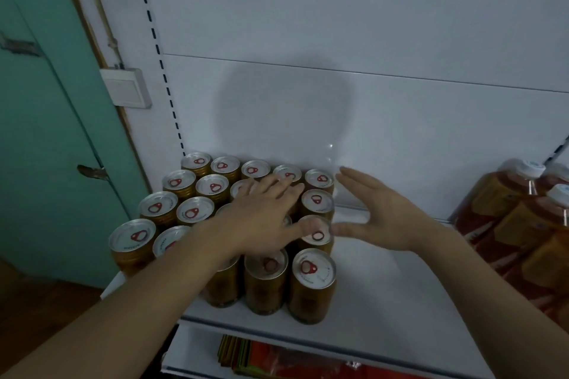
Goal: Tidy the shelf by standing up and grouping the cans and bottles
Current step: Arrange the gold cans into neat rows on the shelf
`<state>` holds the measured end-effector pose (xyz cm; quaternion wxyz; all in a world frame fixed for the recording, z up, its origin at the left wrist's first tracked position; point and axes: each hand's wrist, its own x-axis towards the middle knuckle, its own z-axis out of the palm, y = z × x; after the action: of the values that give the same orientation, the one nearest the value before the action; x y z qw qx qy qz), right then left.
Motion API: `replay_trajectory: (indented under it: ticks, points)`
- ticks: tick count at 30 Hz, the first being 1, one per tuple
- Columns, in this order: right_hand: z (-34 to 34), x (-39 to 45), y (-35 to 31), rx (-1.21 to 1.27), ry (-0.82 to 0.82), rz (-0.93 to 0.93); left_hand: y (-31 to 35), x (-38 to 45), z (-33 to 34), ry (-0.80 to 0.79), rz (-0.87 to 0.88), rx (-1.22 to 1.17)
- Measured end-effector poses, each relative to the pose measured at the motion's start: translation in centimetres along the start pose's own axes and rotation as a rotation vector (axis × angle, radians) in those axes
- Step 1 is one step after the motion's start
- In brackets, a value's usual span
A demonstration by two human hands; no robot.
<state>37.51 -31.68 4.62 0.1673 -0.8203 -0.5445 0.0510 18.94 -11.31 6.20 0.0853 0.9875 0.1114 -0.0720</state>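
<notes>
Several gold cans (311,286) with silver tops and red pull rings stand upright in tight rows on the left part of the white shelf (385,292). My left hand (261,215) lies flat over the can tops in the middle of the group, fingers straight, hiding a few cans. My right hand (372,212) is held edge-on with straight fingers just right of the group's right-hand column, its thumb near one can's top (315,232). Whether it touches the cans is unclear.
Large orange-labelled bottles (517,224) with white caps stand at the shelf's right end. The shelf's white back panel (308,101) rises behind the cans. A lower shelf holds red and orange packets (277,360). A green door (46,132) is at the left.
</notes>
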Motion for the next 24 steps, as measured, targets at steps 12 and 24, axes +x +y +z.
replay_trajectory:
  ticks: [12, 24]
  points:
    - [6.4, -0.1, -17.5, -0.291, -0.083, -0.051, -12.3, -11.7, -0.4, -0.087, -0.085, 0.146]
    - [8.1, 0.7, -17.8, -0.350, -0.068, 0.091, -15.2, -9.5, 3.4, -0.001, 0.054, 0.152]
